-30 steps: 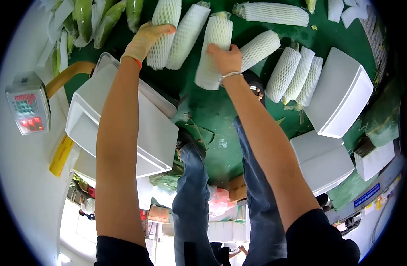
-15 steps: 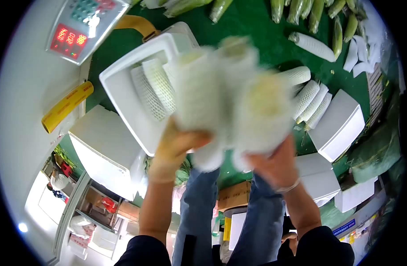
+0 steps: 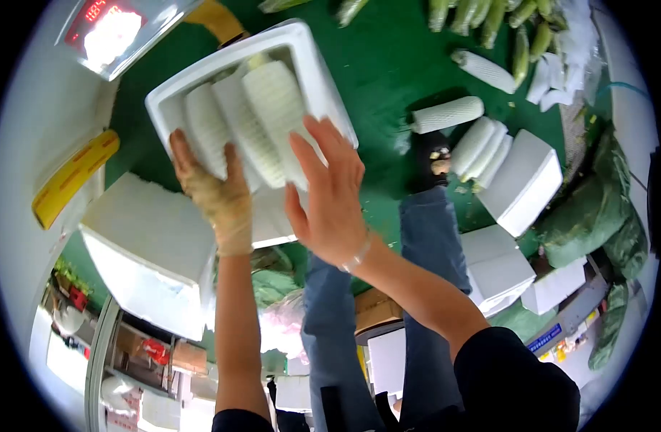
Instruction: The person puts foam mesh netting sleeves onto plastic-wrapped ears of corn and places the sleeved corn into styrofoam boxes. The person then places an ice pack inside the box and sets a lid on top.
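A white foam box (image 3: 329, 86) stands tilted in view, with several corn cobs (image 3: 274, 93) in white foam net sleeves lying side by side inside. My left hand (image 3: 214, 191) is at the box's near left, fingers spread over the end of the leftmost sleeved cob. Over the near right part of the box is my right hand (image 3: 329, 194), its fingers apart and nothing in them. Whether either hand touches the sleeves is hard to tell.
A scale with red digits (image 3: 93, 13) sits at upper left, above a yellow roll (image 3: 75, 180). Another white foam box (image 3: 143, 216) is at left. More sleeved cobs (image 3: 482, 150) lie right on the green floor (image 3: 384, 65), near film-wrapped corn (image 3: 521, 57) and my foot (image 3: 433, 160).
The sleeved cobs that both hands held up are now let go and lie in the box. Both hands have moved left and opened, and the view has shifted.
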`<act>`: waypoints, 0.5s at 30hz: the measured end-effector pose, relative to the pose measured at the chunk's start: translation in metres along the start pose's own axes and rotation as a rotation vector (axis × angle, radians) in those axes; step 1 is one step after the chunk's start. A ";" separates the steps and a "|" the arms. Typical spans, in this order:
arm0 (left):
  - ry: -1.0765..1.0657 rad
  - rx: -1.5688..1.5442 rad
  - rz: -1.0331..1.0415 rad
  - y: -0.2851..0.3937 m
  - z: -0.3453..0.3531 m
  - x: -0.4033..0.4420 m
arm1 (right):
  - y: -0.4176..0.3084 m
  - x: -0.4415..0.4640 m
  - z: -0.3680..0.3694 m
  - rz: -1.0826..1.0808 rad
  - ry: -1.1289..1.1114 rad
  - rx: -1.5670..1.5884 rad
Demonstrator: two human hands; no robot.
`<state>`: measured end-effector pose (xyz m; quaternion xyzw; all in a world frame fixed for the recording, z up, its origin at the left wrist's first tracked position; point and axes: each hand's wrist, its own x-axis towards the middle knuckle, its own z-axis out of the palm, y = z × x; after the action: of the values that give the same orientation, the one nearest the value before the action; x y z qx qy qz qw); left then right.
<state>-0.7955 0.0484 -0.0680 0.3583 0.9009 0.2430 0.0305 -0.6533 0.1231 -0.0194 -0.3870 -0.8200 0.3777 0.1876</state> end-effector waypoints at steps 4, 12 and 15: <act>-0.057 -0.112 -0.068 0.016 0.006 -0.019 | 0.076 -0.013 -0.096 0.185 -0.038 0.111; -0.297 -0.088 -0.254 0.119 -0.023 -0.092 | 0.421 0.031 -0.198 0.465 -0.240 -0.905; -0.289 -0.350 -0.363 0.147 -0.009 -0.141 | 0.500 0.046 -0.190 0.228 -0.234 -1.088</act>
<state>-0.5999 0.0431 -0.0094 0.2115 0.8809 0.3320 0.2629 -0.3218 0.4565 -0.2783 -0.4698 -0.8647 -0.0411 -0.1729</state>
